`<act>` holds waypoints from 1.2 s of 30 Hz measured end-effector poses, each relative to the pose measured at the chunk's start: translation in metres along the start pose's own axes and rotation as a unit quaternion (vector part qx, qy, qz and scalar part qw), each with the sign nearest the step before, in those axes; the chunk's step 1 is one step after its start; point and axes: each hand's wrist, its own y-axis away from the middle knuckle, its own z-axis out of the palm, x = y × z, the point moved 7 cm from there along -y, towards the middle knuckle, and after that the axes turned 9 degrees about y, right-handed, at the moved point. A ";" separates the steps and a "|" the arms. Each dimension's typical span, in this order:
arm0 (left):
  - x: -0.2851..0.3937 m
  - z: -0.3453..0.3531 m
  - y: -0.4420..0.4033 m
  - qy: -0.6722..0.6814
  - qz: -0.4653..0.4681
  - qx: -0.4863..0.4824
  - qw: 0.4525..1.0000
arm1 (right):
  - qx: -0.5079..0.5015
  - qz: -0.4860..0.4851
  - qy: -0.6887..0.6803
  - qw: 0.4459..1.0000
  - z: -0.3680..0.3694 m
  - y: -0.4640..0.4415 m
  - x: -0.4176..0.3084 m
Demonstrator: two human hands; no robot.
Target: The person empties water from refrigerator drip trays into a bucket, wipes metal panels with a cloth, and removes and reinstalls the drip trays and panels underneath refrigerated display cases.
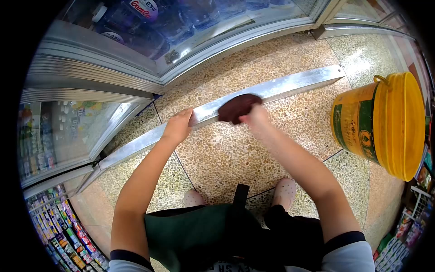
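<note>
A long pale metal strip (299, 81) runs slantwise above the speckled floor, from the lower left to the upper right. My left hand (178, 125) is closed around the strip left of its middle. In my right hand (256, 117) is a dark red cloth (239, 108), which lies against the strip's upper face near the middle. The cloth and the right hand are slightly blurred, and the cloth hides part of the strip.
A yellow bucket (398, 122) with a green label stands on the right. Glass doors with metal frames (95, 75) line the far side, with large water bottles (136, 31) behind the glass. Packed shelves (68, 231) are at the lower left. My feet are below the strip.
</note>
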 end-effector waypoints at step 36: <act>-0.187 -0.017 -0.035 -0.128 -0.168 0.229 0.950 | -0.036 -0.536 0.744 0.397 0.066 0.048 -0.076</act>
